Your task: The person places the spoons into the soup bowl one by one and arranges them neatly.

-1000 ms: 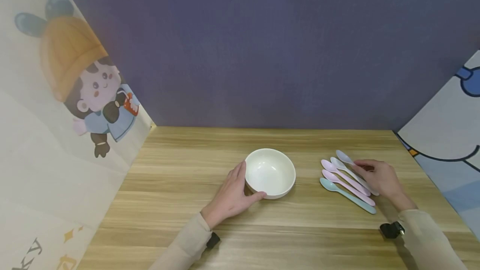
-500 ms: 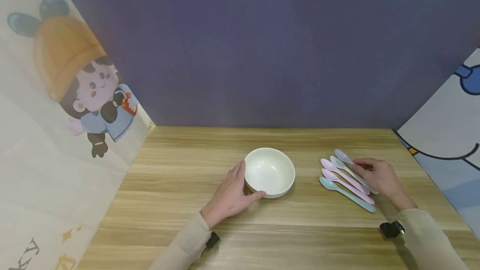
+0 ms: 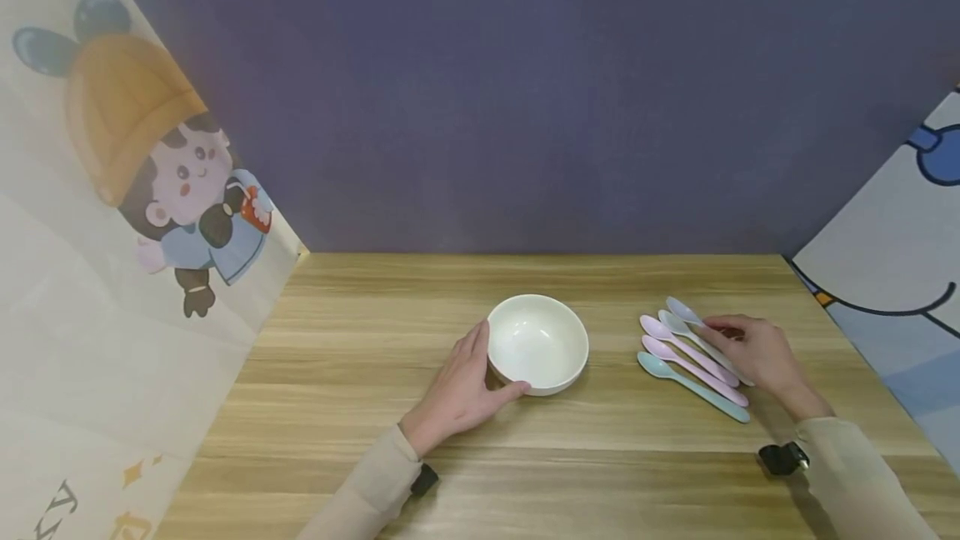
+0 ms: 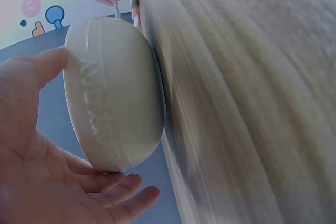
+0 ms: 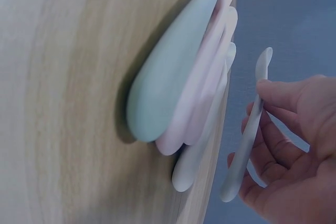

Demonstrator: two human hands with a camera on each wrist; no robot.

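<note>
A round white bowl [image 3: 537, 343] stands upright on the table. My left hand [image 3: 463, 394] holds it by its left side, thumb at the near rim and fingers along the far left wall, as the left wrist view also shows. To the right, my right hand [image 3: 759, 354] pinches a pale lavender spoon [image 5: 245, 148] between thumb and fingers, raised off the table in the right wrist view. Beside it lie a whitish spoon [image 3: 677, 326], a pink spoon [image 3: 657, 329], another pink spoon [image 3: 662, 351] and a mint-green spoon [image 3: 660, 367], fanned side by side with bowls pointing up-left.
The wood-grain table [image 3: 375, 340] meets a dark blue-grey panel [image 3: 540, 107] at the back. A pale panel with a cartoon figure [image 3: 187, 165] rises on the left, and another printed panel [image 3: 885, 240] on the right.
The head view shifts very slightly. Both hands keep their places, the left on the bowl and the right on the lavender spoon.
</note>
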